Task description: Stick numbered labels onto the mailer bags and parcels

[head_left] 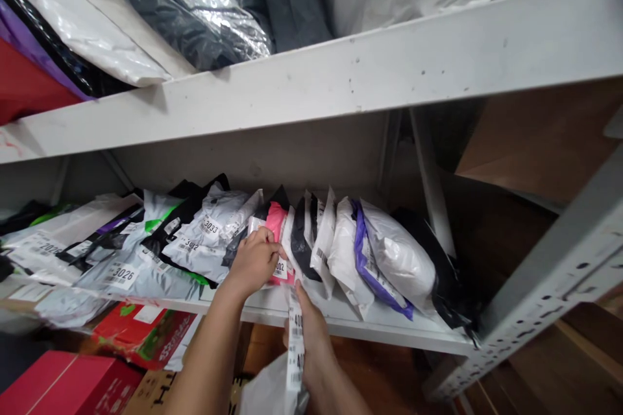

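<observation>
My left hand (257, 259) reaches onto the lower shelf with its fingers curled at a pink mailer bag (276, 219), which has a white number label on its front. Just below and to the right, my right hand (314, 331) is closed, with the thumb up along a strip of white barcode labels (295, 343). The strip hangs down over a grey plastic packet (267, 389) under the hand; whether the hand also grips this packet is unclear. White and dark bags (302, 240) stand upright right beside the pink one.
Grey labelled parcels (209, 227) lean along the shelf's left. A purple bag (372, 266) and a plump white bag (399, 246) stand right. Overhead runs the upper shelf beam (311, 91). A perforated post (549, 259) rises at right; red boxes (73, 382) sit below left.
</observation>
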A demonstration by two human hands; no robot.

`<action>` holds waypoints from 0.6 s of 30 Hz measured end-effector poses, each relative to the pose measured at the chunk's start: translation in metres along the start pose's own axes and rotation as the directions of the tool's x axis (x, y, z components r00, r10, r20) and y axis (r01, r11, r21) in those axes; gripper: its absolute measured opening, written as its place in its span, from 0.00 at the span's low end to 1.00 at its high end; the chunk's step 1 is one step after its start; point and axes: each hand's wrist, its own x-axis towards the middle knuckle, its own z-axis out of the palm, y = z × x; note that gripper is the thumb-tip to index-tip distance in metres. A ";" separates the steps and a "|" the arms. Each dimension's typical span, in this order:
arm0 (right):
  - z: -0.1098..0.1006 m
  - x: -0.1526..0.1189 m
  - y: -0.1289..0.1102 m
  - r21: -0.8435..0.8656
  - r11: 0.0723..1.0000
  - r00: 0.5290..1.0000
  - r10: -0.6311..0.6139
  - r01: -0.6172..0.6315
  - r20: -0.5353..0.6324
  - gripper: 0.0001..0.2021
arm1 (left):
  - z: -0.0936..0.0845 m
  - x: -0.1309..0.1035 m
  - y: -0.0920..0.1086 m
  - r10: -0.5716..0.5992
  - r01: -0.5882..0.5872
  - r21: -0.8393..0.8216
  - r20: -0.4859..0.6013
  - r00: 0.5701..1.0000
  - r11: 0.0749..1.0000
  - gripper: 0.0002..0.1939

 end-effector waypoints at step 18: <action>-0.016 -0.007 -0.024 0.008 0.993 0.968 -0.113 0.115 0.222 0.17 | 0.013 -0.014 0.013 0.058 -0.008 0.222 -0.220 0.974 0.975 0.07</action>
